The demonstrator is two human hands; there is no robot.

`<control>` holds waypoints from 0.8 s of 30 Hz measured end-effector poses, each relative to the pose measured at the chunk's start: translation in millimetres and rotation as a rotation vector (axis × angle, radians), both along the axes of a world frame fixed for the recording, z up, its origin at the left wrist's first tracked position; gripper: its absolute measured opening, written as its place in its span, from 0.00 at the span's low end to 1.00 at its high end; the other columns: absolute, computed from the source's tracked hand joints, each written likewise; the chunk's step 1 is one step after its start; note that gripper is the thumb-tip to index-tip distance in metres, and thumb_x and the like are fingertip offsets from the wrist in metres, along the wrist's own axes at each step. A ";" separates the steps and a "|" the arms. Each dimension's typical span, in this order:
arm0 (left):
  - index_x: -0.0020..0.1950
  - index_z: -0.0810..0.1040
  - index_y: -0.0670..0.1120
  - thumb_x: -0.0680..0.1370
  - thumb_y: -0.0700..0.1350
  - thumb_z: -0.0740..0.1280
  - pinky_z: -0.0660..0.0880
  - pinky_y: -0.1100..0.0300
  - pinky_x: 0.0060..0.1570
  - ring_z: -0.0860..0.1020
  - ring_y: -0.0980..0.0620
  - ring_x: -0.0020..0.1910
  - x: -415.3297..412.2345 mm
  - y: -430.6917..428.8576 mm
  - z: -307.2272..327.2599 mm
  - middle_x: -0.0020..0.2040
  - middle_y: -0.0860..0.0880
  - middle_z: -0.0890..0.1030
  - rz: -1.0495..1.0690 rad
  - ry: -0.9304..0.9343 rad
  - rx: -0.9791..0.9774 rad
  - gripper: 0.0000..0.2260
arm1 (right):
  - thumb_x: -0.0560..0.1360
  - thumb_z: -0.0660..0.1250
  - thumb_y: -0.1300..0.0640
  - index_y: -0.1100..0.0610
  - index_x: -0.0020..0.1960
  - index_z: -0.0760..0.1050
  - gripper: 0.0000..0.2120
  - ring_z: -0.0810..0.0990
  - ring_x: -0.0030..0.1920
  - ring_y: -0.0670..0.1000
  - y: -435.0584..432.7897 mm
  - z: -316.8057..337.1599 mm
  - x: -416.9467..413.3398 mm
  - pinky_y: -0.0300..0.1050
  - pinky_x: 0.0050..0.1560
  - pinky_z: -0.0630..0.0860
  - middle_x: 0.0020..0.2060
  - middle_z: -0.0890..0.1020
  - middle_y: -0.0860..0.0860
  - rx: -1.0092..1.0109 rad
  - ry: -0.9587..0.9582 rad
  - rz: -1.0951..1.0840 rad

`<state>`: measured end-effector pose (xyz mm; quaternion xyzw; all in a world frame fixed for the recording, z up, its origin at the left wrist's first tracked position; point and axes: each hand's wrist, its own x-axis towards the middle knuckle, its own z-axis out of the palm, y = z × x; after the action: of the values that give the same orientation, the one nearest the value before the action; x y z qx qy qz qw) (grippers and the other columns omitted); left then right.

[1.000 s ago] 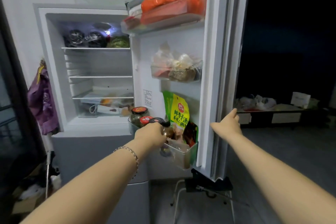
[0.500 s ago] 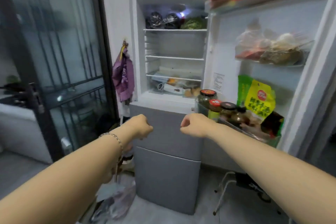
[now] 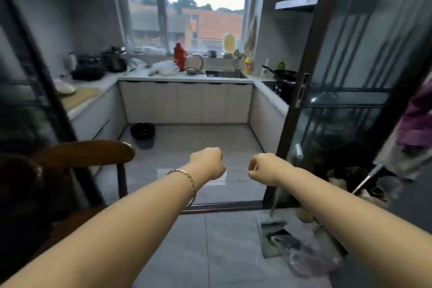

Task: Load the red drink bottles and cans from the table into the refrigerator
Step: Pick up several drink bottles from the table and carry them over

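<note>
Left hand (image 3: 208, 162) and right hand (image 3: 264, 167) are curled-up grips with nothing inside, likely ready to fetch drinks. A red bottle (image 3: 180, 56), maybe a drink, stands on the table (image 3: 140, 75), left of the sink (image 3: 225, 74).

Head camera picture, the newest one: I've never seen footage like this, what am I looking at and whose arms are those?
There is no machine here. A person wears a wide-angle camera on the head, so you see their own two arms reaching forward. The left hand, with a bracelet on its wrist, and the right hand are both curled into fists and hold nothing. Ahead, past a glass sliding door, is a kitchen: a counter with a sink, pots and a red object too blurred to identify. A wooden chair stands at the left.
</note>
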<state>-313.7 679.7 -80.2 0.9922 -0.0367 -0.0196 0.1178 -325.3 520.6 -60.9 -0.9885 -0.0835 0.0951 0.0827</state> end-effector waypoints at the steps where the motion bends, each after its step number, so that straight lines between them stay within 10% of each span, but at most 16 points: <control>1: 0.53 0.77 0.46 0.77 0.47 0.60 0.71 0.58 0.42 0.76 0.46 0.45 -15.0 28.9 -5.2 0.50 0.47 0.80 0.131 0.015 -0.010 0.09 | 0.75 0.61 0.53 0.55 0.53 0.78 0.11 0.78 0.52 0.55 28.8 -5.6 6.1 0.48 0.53 0.76 0.52 0.81 0.53 -0.010 -0.015 0.113; 24: 0.52 0.77 0.48 0.78 0.48 0.60 0.70 0.57 0.44 0.77 0.46 0.49 -521.6 297.7 -41.7 0.52 0.48 0.80 1.605 0.040 -0.117 0.09 | 0.76 0.60 0.52 0.57 0.54 0.75 0.11 0.78 0.48 0.54 441.7 -57.8 -330.8 0.46 0.46 0.76 0.49 0.79 0.53 0.057 0.123 1.481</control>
<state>-835.3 977.3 -121.9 0.7074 0.6888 0.0553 0.1484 -656.1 962.3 -118.6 -0.6637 -0.7258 0.1788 0.0272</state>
